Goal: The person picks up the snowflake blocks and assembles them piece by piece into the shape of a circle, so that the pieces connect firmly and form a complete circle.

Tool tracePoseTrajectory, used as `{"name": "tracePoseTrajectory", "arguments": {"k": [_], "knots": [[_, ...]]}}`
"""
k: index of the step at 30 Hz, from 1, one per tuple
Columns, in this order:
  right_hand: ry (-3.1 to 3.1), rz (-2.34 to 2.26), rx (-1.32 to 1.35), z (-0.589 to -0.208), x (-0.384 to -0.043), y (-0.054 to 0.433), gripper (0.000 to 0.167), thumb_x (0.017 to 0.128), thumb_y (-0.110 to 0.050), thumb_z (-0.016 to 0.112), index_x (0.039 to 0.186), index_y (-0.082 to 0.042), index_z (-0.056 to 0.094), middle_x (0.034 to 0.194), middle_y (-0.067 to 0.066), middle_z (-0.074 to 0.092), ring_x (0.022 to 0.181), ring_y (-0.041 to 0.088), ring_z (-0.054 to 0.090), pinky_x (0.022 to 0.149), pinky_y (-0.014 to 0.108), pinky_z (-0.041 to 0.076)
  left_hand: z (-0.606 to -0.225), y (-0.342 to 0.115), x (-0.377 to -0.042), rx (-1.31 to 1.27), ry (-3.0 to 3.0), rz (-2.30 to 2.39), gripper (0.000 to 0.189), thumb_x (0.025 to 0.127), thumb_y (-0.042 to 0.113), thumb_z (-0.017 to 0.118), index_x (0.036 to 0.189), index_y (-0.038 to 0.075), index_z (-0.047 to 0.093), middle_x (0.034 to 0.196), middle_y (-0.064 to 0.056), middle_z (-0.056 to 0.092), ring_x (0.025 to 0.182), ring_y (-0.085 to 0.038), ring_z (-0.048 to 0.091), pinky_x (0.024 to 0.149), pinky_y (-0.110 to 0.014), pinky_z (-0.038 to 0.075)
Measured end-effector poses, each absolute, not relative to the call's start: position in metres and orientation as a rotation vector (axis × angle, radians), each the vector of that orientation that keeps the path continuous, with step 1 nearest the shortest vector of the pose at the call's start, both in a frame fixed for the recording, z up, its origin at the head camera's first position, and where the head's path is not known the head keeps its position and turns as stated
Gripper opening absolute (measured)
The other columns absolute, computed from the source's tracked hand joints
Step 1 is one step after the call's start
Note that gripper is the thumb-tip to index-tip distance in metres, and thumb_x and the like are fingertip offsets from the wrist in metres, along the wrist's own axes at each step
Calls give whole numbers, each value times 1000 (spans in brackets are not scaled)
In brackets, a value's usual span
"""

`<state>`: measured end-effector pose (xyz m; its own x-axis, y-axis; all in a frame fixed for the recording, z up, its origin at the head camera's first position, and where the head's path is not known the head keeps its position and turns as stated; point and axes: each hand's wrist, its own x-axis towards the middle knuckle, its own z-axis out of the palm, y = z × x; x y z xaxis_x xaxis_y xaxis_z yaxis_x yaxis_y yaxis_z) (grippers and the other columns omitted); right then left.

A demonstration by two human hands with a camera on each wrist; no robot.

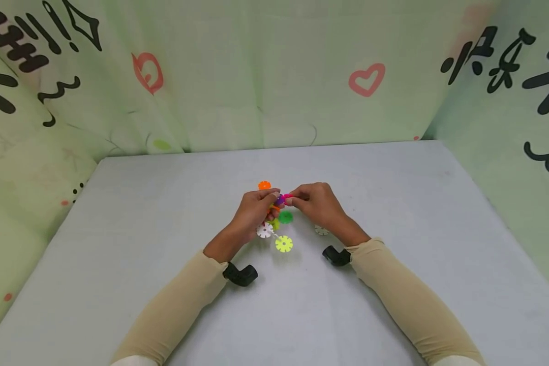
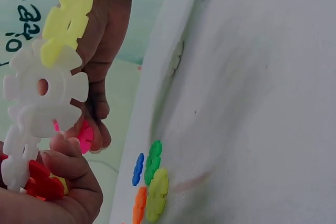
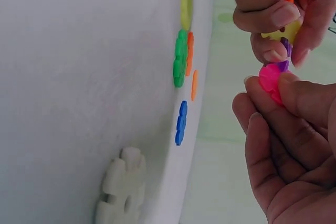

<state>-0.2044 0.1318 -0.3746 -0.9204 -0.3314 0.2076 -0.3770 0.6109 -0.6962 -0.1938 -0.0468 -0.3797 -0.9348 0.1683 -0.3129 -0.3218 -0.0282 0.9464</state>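
In the head view my left hand (image 1: 254, 209) grips a joined chain of notched plastic discs above the table. White discs (image 2: 21, 90) and a yellow disc (image 2: 68, 17) stick out from it in the left wrist view, with a red disc (image 2: 44, 181) at the fingers. The chain's other end has a yellow disc (image 3: 294, 28) and a purple disc (image 3: 285, 66). My right hand (image 1: 317, 202) pinches a pink disc (image 3: 270, 80) between thumb and fingertips. Its edge meets the purple disc; how deep the slots engage, I cannot tell.
Loose discs lie on the white table (image 1: 393, 203): green (image 3: 180, 59), blue (image 3: 181, 123), yellow-green (image 2: 157, 195), orange (image 1: 264, 185) and off-white (image 1: 322, 231), the last below my right wrist. Black camera mounts (image 1: 240, 274) jut inward from both wrists. Printed curtains enclose the table's back and sides.
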Motion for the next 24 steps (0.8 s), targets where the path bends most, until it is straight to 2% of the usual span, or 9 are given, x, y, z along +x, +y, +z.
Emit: {"name": "tracePoseTrajectory", "arguments": {"k": [9, 15, 19, 24], "knots": [[-2744, 1242, 697, -374, -208, 135, 10, 88, -9, 73, 95, -1, 75, 88, 6, 73, 79, 17, 67, 71, 32, 55, -376, -54, -193, -94, 1916, 1951, 39, 102, 22, 52, 138, 7, 53, 106, -9, 62, 69, -15, 53, 59, -20, 44], [-2881, 1239, 751, -371, -208, 144, 24, 91, -16, 71, 111, -3, 71, 97, 4, 71, 90, 19, 64, 80, 36, 53, -376, -57, -195, -175, 1844, 2001, 35, 101, 19, 52, 134, 7, 54, 107, -11, 66, 67, -16, 59, 57, -21, 47], [-2992, 1206, 774, -369, -207, 155, 28, 92, -15, 69, 116, -1, 68, 101, 5, 70, 93, 19, 63, 83, 37, 52, -378, -59, -196, -234, 1777, 2070, 30, 100, 16, 48, 129, 8, 48, 108, -12, 67, 65, -16, 59, 55, -21, 45], [-3118, 1154, 780, -374, -206, 170, 25, 91, -10, 68, 114, 0, 69, 101, 5, 70, 92, 20, 61, 81, 35, 52, -378, -60, -195, -219, 1745, 2071, 40, 99, 12, 42, 138, 8, 49, 109, -11, 66, 64, -16, 54, 52, -21, 41]]}}
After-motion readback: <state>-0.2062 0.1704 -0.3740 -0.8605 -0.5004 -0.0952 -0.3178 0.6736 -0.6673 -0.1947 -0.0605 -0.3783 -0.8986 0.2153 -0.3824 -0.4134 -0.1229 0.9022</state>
